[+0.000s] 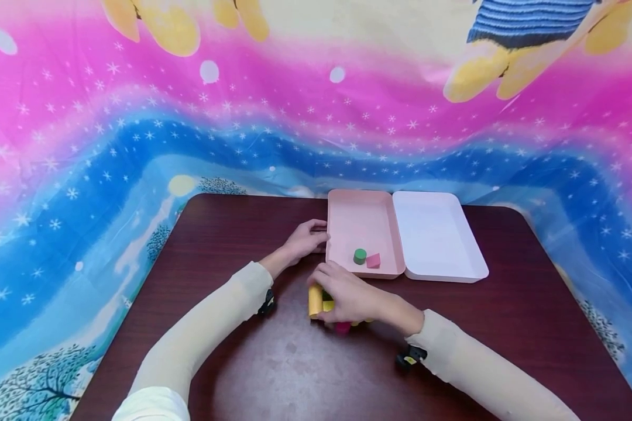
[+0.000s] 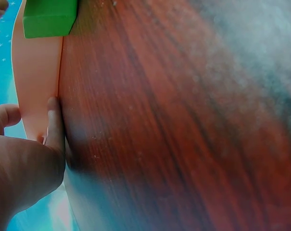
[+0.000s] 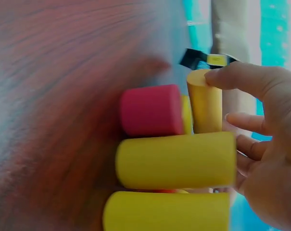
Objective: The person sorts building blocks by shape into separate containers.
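Observation:
My left hand [image 1: 306, 240] rests its fingers against the left side of the pink tray [image 1: 360, 216]; in the left wrist view the thumb lies straight along the tray's outer wall [image 2: 37, 72]. My right hand [image 1: 350, 292] pinches an orange-yellow cylinder block [image 1: 315, 302] between thumb and fingers, in front of the tray. Beneath and beside that hand are other blocks: a dark pink cylinder [image 3: 152, 110], two yellow cylinders [image 3: 176, 161] and a green block [image 2: 50, 20], partly covered in the head view. Inside the pink tray sit a green cylinder [image 1: 360, 256] and a pink block [image 1: 373, 261].
A white tray [image 1: 437, 234] stands right beside the pink one, near the back of the dark red-brown table [image 1: 274, 374]. Behind the table hangs a colourful printed cloth [image 1: 295, 128]. Bits of red and yellow show among the blocks in the right wrist view.

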Motion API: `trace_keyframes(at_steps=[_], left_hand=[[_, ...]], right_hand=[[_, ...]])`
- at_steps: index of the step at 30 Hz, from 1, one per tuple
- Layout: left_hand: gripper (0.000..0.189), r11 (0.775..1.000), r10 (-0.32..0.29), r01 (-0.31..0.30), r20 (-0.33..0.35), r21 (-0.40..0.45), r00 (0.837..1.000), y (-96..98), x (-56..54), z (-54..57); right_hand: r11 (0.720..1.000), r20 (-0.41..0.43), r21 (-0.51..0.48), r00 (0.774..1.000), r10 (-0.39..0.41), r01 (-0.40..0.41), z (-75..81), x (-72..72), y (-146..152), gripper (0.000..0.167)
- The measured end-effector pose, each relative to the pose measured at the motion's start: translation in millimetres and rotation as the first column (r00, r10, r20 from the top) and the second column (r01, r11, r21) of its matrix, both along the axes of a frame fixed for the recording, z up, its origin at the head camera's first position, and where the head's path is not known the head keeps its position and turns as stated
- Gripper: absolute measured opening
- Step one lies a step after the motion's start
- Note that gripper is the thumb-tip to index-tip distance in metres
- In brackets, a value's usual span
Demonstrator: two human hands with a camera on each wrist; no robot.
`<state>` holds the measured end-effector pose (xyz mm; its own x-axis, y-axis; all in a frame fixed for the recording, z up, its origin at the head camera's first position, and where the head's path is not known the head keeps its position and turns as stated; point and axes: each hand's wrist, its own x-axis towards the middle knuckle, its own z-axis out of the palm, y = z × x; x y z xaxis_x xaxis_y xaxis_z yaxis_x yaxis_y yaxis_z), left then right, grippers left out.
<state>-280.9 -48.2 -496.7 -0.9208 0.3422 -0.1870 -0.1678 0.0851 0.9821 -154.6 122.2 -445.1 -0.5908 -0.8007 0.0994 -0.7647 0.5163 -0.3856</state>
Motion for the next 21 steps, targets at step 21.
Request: trace_keyframes(at_steps=[21], left_hand=[[0.049, 1.000, 0.003, -0.003, -0.009, -0.021, 1.000, -1.0, -1.2, -2.3]], right_hand=[[0.953, 0.246, -0.287, 0.969, -0.024, 0.096, 26.5, -18.0, 38.0, 0.058]])
